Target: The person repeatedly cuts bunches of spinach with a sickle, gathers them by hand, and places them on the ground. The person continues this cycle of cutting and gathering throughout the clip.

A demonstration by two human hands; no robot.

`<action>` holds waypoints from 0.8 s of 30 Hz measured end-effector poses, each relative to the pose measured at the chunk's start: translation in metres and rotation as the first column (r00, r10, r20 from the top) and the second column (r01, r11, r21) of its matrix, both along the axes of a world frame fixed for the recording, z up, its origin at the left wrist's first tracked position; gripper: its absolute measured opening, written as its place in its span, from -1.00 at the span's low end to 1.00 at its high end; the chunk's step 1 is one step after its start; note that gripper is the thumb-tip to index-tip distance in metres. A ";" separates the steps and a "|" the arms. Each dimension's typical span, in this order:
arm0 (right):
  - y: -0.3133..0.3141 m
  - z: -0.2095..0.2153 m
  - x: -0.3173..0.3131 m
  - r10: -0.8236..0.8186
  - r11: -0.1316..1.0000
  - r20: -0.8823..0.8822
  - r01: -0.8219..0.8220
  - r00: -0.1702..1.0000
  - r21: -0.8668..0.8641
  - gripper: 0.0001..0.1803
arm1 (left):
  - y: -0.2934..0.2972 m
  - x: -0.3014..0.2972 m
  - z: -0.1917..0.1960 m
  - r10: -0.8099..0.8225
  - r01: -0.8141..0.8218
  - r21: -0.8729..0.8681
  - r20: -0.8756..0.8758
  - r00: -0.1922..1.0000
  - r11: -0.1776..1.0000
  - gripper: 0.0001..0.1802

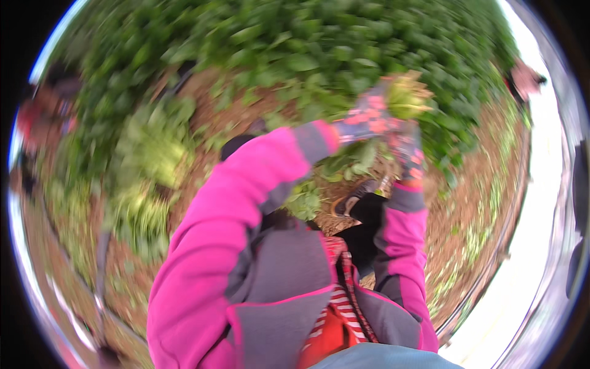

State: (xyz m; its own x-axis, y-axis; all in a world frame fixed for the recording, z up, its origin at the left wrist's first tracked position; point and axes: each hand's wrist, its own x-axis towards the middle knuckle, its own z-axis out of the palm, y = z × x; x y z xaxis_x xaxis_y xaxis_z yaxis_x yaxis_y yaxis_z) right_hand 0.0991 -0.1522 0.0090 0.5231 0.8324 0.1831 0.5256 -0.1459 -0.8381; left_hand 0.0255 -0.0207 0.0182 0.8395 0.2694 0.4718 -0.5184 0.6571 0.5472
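Note:
A bunch of leafy greens (409, 95) is raised ahead of me, its pale cut stem ends pointing up and to the right. My left hand (364, 117), in a dark glove with a pink floral pattern, is closed around it. Just below, my right hand (407, 154), in a matching glove, is right beside the bunch. Motion blur smears its fingers, so its grip is unclear. Loose green leaves (359, 158) show beneath the hands.
Dense leafy plants (295, 43) grow across the far side. Heaps of harvested greens (157, 147) lie on brown soil at left. A person (46, 117) is at the far left edge, and another person (525, 79) at the far right. My shoe (353, 200) is on the ground.

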 end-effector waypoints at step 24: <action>-0.103 0.012 0.033 -0.354 0.921 -0.298 0.386 0.887 0.057 -0.37 | 0.212 -0.313 0.124 0.768 -0.477 0.694 -0.173 0.617 0.539 -0.33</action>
State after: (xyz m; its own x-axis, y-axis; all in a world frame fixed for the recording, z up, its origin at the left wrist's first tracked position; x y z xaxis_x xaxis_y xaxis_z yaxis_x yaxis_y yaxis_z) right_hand 0.1323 -0.2548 0.0211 0.8319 0.5510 0.0659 0.1963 -0.1812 -0.9637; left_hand -0.2879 0.1916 0.1421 0.6845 0.6272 0.3716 -0.2906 -0.2327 0.9281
